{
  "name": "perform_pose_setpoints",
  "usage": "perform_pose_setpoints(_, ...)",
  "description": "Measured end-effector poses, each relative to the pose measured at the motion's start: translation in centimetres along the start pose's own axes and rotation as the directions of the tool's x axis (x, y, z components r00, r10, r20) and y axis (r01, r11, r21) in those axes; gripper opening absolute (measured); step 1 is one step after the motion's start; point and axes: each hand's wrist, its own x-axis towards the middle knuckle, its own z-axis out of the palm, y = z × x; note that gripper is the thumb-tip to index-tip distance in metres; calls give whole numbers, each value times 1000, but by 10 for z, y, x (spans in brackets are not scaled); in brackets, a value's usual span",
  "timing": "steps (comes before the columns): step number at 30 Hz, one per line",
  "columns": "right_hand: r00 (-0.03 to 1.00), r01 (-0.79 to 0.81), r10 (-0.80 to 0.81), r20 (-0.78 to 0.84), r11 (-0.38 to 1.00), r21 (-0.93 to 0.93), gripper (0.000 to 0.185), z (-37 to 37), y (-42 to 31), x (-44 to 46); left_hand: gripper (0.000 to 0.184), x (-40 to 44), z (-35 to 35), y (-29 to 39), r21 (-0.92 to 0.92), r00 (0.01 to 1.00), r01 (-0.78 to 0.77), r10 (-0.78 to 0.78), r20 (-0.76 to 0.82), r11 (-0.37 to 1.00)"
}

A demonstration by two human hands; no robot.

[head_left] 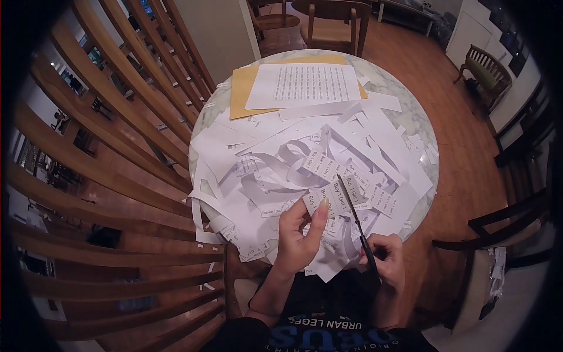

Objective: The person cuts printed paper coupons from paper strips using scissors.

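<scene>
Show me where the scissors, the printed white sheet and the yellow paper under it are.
Scissors (357,221), head view: on the blades.
Printed white sheet (316,83), head view: its printed rows.
Yellow paper (239,95), head view: bare left side.

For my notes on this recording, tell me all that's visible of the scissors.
The scissors are dark, nearly black, with long, narrow blades that look like metal. The right hand grips them at the handle, partly covering it. They slant up and leftward in the picture, pointing away from the person above the paper-strewn table. The blades cross the printed "Buy 1 Get 1" paper held by the left hand. How far the blades are parted is unclear.
</scene>
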Motion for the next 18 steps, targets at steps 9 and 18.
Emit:
perform_pose_setpoints(9, 995, -77, 75, -66, 997, -30, 22, 6, -5, 2, 20, 3, -1, 0, 11, 999, -5, 5, -43, 1000)
perform_pose_setpoints(18, 993, -74, 51, 110, 973, 220, 35, 0, 1, -1, 18, 4, -1, 3, 30, 993, -34, 37, -109, 999)
